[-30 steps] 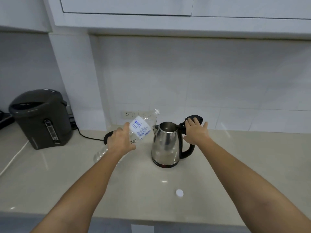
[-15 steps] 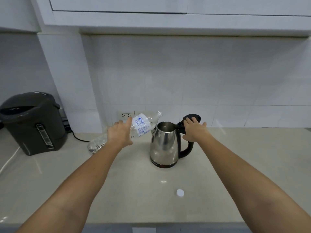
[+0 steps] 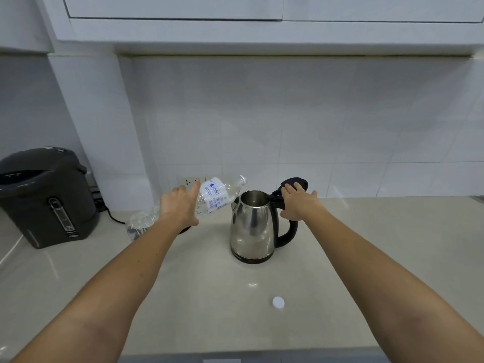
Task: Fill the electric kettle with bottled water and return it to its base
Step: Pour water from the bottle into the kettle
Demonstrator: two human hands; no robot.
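A steel electric kettle (image 3: 251,226) with a black handle stands on the beige counter, its lid swung open toward the wall. My right hand (image 3: 298,203) rests on the top of the handle, fingers on the open lid (image 3: 301,182). My left hand (image 3: 179,208) grips a clear plastic water bottle (image 3: 217,196) with a blue-printed label. The bottle is tilted, its uncapped neck pointing up and right, just left of the kettle's mouth. Most of the kettle's black base (image 3: 184,230) is hidden behind my left wrist.
A white bottle cap (image 3: 278,302) lies on the counter (image 3: 209,297) in front of the kettle. A dark thermo pot (image 3: 47,195) stands at the left with a black cord behind it. A wall socket (image 3: 190,182) sits behind my left hand. Cabinets hang overhead.
The bottle has tilted flatter, its neck swinging to the right toward the kettle's mouth. My right hand stays on the handle and lid. The camera has tipped slightly.
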